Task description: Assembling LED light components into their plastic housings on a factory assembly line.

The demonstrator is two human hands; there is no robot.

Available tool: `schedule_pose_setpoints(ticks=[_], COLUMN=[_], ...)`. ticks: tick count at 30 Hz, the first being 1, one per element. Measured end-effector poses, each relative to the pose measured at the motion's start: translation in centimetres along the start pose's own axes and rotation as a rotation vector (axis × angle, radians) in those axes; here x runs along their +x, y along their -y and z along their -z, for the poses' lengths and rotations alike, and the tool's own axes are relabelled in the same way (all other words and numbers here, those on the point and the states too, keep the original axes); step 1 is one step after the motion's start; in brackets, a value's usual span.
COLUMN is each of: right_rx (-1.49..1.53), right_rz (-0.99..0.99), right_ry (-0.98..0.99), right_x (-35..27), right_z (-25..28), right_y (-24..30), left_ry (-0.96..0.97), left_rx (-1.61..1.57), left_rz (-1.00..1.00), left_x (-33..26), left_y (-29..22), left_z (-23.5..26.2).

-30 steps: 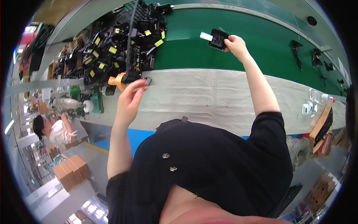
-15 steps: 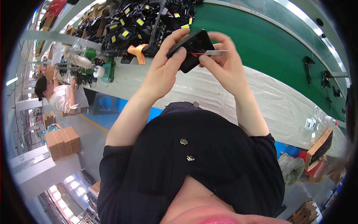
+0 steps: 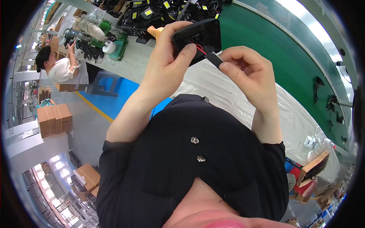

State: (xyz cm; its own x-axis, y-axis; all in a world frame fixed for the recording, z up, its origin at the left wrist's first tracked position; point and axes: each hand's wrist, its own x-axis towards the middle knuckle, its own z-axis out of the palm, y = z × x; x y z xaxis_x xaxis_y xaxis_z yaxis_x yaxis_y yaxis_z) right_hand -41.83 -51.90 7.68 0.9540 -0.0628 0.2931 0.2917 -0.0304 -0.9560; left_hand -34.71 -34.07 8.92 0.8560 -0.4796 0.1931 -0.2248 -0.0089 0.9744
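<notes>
A black plastic housing (image 3: 207, 34), shaped like a shallow open box, is gripped by my left hand (image 3: 169, 62), whose thumb presses inside near a red wire (image 3: 199, 48). The wire runs from the housing to a small flat black piece with a silvery edge (image 3: 214, 59). My right hand (image 3: 249, 72) pinches that piece at its lower right end, between thumb and fingers. Both hands are raised over the near side of the bench, and the piece sits just off the housing's lower right corner.
A black crate (image 3: 131, 23) heaped with dark parts bearing yellow-white panels stands behind my left hand. Right of it runs a green belt (image 3: 262, 38) carrying several black parts. White sheeting (image 3: 228, 91) covers the bench. At far left a person (image 3: 62, 68) works beside green equipment (image 3: 121, 47).
My right hand has moved right and slightly down, drawing the small piece away from the housing and turning its black face into view. The housing has tilted, showing more of its inside.
</notes>
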Motion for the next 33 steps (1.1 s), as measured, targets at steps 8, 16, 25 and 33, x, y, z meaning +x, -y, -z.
schedule_pose_setpoints(ticks=[8, 16, 25, 33], right_rx=[0.363, -0.981, -0.929, -0.893], right_rz=[-0.236, 0.696, 0.767, 0.737], right_ry=[0.200, -0.118, 0.005, 0.020], right_x=[1.1, 1.5, 1.9, 2.3], right_z=[-0.8, -1.0, -0.6, -0.3], right_y=[-1.2, 2.4, 3.1, 3.9], left_ry=[-0.026, -0.043, -0.017, 0.203], left_rx=[0.182, -0.009, 0.061, -0.346], left_rz=[-0.172, 0.000, 0.056, 0.171], left_x=[-0.3, -0.4, 0.3, -1.3], left_y=[0.3, -1.1, -1.5, -2.5], left_z=[0.7, 0.6, 0.6, 1.8])
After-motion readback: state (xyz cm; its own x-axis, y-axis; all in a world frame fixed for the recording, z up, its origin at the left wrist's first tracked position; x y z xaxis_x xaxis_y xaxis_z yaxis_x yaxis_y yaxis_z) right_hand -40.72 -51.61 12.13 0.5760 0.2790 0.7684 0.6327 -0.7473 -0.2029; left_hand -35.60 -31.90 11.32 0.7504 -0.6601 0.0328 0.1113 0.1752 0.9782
